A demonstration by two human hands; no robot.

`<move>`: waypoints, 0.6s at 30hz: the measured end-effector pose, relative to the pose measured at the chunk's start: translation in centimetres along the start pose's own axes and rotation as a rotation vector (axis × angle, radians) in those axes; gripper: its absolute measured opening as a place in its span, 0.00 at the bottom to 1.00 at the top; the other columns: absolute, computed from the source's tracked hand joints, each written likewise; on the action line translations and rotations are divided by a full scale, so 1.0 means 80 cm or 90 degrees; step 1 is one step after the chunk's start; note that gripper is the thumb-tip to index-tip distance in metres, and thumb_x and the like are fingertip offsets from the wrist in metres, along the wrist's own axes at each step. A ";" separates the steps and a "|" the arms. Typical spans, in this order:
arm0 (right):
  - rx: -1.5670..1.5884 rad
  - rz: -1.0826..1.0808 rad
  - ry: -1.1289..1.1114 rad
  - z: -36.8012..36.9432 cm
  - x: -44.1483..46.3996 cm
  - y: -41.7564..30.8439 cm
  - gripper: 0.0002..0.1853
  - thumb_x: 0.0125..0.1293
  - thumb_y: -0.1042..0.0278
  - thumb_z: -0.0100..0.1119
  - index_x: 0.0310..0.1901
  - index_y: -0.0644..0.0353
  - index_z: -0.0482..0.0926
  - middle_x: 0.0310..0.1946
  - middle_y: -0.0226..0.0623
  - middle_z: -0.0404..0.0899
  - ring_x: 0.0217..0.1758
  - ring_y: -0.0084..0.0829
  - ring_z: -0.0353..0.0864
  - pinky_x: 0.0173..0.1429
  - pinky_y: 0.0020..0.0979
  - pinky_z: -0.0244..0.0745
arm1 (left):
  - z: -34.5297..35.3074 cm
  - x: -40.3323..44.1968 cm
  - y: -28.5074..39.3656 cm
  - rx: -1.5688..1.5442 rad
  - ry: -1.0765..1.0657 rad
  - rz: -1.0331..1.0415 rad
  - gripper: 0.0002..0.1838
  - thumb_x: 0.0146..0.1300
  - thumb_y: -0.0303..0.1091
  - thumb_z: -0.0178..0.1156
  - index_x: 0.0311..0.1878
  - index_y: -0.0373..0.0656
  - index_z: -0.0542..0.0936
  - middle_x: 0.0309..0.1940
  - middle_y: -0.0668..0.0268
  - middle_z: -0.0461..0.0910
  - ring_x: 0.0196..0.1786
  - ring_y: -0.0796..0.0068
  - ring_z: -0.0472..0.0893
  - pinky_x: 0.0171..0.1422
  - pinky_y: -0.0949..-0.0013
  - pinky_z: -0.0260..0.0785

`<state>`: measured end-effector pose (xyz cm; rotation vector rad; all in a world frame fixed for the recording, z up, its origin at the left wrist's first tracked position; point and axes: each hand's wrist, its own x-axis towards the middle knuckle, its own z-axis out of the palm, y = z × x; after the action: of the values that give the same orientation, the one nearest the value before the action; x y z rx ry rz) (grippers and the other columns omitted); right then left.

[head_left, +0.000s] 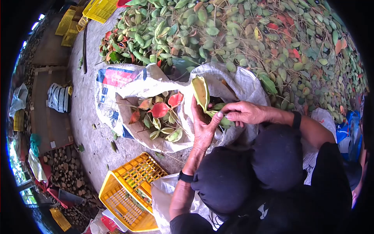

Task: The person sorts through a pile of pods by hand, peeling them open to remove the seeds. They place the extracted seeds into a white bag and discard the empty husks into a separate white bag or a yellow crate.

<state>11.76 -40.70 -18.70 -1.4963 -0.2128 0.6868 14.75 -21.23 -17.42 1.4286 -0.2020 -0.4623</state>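
Over an open white sack [249, 80], my left hand [204, 130] is closed on a green pod cluster [201, 91], whose upper pod is split open and stands upright. My right hand [243, 113] pinches the lower part of the same cluster, its fingertips close to my left thumb. Part of the cluster is hidden by my fingers. Left of my hands, a second white sack [111, 87] with blue and red print holds opened red pods [159, 110] and green ones.
A big heap of green pods and stems [233, 35] lies beyond the sacks. An orange-yellow crate [132, 191] stands tilted at the lower left. Yellow crates [100, 9] are at the top left, near a dark rod [84, 50] and cut logs [68, 171].
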 end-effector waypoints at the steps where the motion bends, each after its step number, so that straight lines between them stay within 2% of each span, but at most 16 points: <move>1: 0.066 0.032 -0.006 0.000 0.001 0.008 0.19 0.72 0.56 0.45 0.54 0.62 0.70 0.28 0.29 0.73 0.27 0.19 0.75 0.31 0.24 0.74 | 0.002 0.000 0.001 -0.001 -0.003 -0.002 0.49 0.55 0.24 0.65 0.72 0.45 0.42 0.58 0.57 0.61 0.58 0.66 0.66 0.64 0.63 0.62; 3: 0.118 0.054 0.015 -0.002 0.005 0.019 0.18 0.72 0.56 0.45 0.53 0.60 0.72 0.27 0.26 0.71 0.26 0.17 0.73 0.31 0.22 0.72 | 0.006 0.000 0.003 -0.054 0.007 -0.008 0.49 0.55 0.22 0.64 0.72 0.45 0.41 0.60 0.56 0.59 0.61 0.65 0.64 0.66 0.61 0.60; 5: 0.126 0.099 0.102 -0.009 0.008 0.032 0.17 0.72 0.56 0.45 0.52 0.59 0.73 0.27 0.25 0.71 0.25 0.16 0.71 0.30 0.21 0.70 | 0.002 -0.002 -0.007 -0.035 -0.023 -0.003 0.50 0.55 0.20 0.63 0.73 0.46 0.40 0.61 0.56 0.58 0.62 0.64 0.63 0.66 0.61 0.59; 7: 0.109 0.079 0.122 -0.014 0.030 0.084 0.16 0.72 0.57 0.44 0.50 0.59 0.74 0.27 0.24 0.70 0.24 0.14 0.67 0.28 0.20 0.67 | 0.004 -0.004 -0.012 -0.018 -0.056 0.002 0.50 0.54 0.18 0.62 0.73 0.47 0.40 0.63 0.55 0.57 0.63 0.64 0.63 0.66 0.61 0.59; 9: 0.020 -0.011 0.276 -0.013 0.052 0.140 0.15 0.72 0.57 0.45 0.47 0.60 0.74 0.26 0.23 0.69 0.24 0.15 0.66 0.28 0.21 0.65 | 0.013 -0.005 -0.009 -0.003 -0.048 -0.014 0.52 0.53 0.14 0.60 0.73 0.51 0.39 0.62 0.55 0.59 0.64 0.64 0.63 0.66 0.61 0.59; 10: -0.020 -0.033 0.229 -0.018 0.050 0.123 0.15 0.72 0.57 0.46 0.46 0.62 0.72 0.27 0.24 0.71 0.30 0.16 0.68 0.32 0.24 0.67 | 0.012 -0.003 -0.016 -0.044 -0.039 -0.029 0.53 0.52 0.10 0.57 0.73 0.53 0.38 0.61 0.56 0.60 0.63 0.63 0.64 0.66 0.61 0.59; 11: -0.019 -0.034 0.226 -0.019 0.043 0.092 0.15 0.72 0.57 0.46 0.46 0.62 0.72 0.27 0.24 0.71 0.30 0.16 0.68 0.32 0.24 0.67 | 0.009 -0.001 -0.022 -0.042 -0.036 -0.030 0.53 0.52 0.10 0.57 0.73 0.53 0.38 0.61 0.56 0.60 0.63 0.63 0.64 0.66 0.61 0.59; 13: 0.007 0.118 0.117 -0.017 0.032 0.035 0.14 0.72 0.59 0.47 0.46 0.63 0.71 0.29 0.27 0.73 0.35 0.18 0.70 0.36 0.27 0.69 | 0.003 0.003 -0.024 -0.001 -0.005 0.013 0.53 0.52 0.09 0.56 0.74 0.54 0.37 0.60 0.56 0.61 0.61 0.63 0.66 0.66 0.62 0.60; 14: -0.090 0.020 0.098 -0.014 0.032 0.049 0.16 0.70 0.57 0.48 0.48 0.63 0.69 0.32 0.33 0.75 0.36 0.23 0.73 0.38 0.30 0.70 | 0.004 0.003 -0.022 -0.058 0.001 -0.008 0.52 0.53 0.09 0.54 0.74 0.53 0.38 0.60 0.56 0.61 0.60 0.63 0.68 0.65 0.63 0.61; 15: -0.091 0.021 0.099 -0.011 0.030 0.049 0.16 0.70 0.57 0.48 0.48 0.63 0.69 0.32 0.33 0.75 0.36 0.23 0.73 0.38 0.30 0.70 | 0.003 0.003 -0.022 -0.060 -0.001 -0.007 0.52 0.53 0.09 0.54 0.74 0.53 0.38 0.60 0.56 0.61 0.60 0.63 0.68 0.65 0.63 0.61; 17: -0.261 -0.086 0.131 -0.009 0.024 0.043 0.17 0.69 0.56 0.50 0.49 0.62 0.68 0.33 0.40 0.75 0.35 0.30 0.75 0.39 0.33 0.71 | 0.005 0.007 -0.021 -0.089 0.011 -0.032 0.49 0.54 0.10 0.52 0.74 0.53 0.39 0.60 0.56 0.62 0.60 0.63 0.68 0.65 0.64 0.61; 18: -0.273 -0.101 0.147 -0.008 0.021 0.039 0.19 0.65 0.56 0.54 0.49 0.62 0.66 0.36 0.47 0.75 0.36 0.39 0.78 0.41 0.38 0.72 | 0.007 0.007 -0.020 -0.114 0.022 -0.057 0.48 0.55 0.11 0.50 0.74 0.53 0.41 0.60 0.55 0.62 0.60 0.64 0.67 0.65 0.64 0.61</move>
<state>12.52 -40.57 -22.18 -1.9302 -0.3118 0.3464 14.71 -22.07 -18.97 1.2723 -0.0668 -0.5161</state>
